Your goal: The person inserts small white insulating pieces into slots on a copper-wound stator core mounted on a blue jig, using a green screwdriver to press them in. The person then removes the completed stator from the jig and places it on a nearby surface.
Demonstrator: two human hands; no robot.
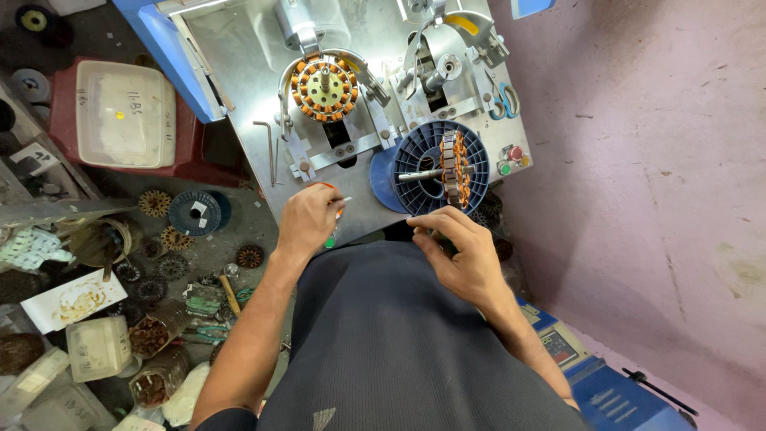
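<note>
Orange-tipped tool [339,209] in left hand [307,221], beside blue spool [439,169].

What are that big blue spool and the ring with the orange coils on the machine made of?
The blue spool looks like moulded plastic: matte, uniform colour, thin ribs. The coil ring appears to be a metal core wound with copper-coloured wire, which is shiny orange. The machine plate looks like brushed bare metal.
</note>
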